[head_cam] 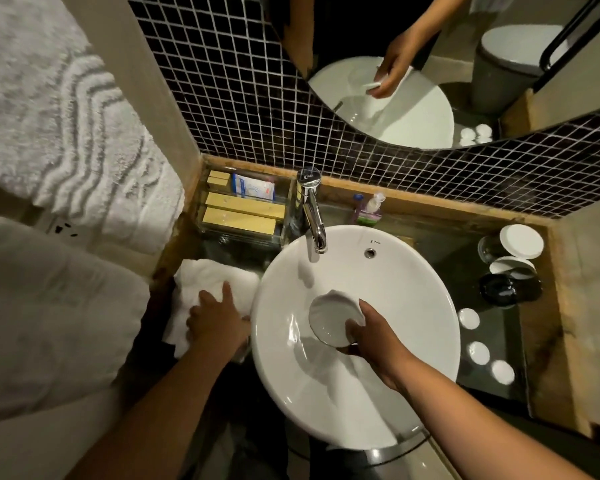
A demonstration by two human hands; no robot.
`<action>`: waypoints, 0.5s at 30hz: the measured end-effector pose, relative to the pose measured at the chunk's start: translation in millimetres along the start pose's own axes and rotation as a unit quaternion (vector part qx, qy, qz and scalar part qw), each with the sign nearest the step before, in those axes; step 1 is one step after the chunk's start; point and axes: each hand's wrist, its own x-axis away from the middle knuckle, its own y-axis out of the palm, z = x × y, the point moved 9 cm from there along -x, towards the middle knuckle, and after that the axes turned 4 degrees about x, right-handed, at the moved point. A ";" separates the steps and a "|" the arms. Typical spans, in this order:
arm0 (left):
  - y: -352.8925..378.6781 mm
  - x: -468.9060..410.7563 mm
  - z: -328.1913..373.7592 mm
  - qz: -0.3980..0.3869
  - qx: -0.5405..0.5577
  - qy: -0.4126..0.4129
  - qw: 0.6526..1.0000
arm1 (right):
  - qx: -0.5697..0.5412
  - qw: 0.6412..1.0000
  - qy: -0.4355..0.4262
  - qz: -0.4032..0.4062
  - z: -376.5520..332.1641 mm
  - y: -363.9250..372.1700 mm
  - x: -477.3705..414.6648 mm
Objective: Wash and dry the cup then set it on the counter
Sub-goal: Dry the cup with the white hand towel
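Note:
A white cup [329, 318] hangs over the middle of the round white basin [409, 282], its opening facing up towards me. My right hand [371, 336] grips its near right rim. To the left of the basin, a crumpled white towel [208, 278] lies on the counter. My left hand [215, 318] rests on top of it with fingers spread. The chrome faucet [312, 209] stands at the back of the basin, and no water runs from it.
A clear tray of boxed toiletries [243, 211] sits at the back left. Small bottles [369, 209] stand behind the basin. On the right counter are lidded cups [515, 245], a dark cup [503, 289] and several white caps [478, 351]. A mirror [430, 81] hangs above.

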 end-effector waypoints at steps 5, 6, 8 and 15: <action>-69.9 69.1 112.4 0.056 0.092 0.292 0.950 | 0.113 0.992 -0.051 0.026 -30.6 -16.4 10.0; -76.0 88.5 135.3 0.045 0.087 0.354 0.930 | 0.133 0.989 -0.057 0.039 -37.3 -22.1 12.9; -82.3 113.0 169.3 0.029 0.055 0.417 0.907 | 0.165 0.982 -0.075 0.047 -48.6 -29.4 18.3; -85.5 128.6 251.7 -0.013 -0.014 0.443 0.896 | 0.090 0.991 -0.058 0.076 -67.1 -72.0 35.8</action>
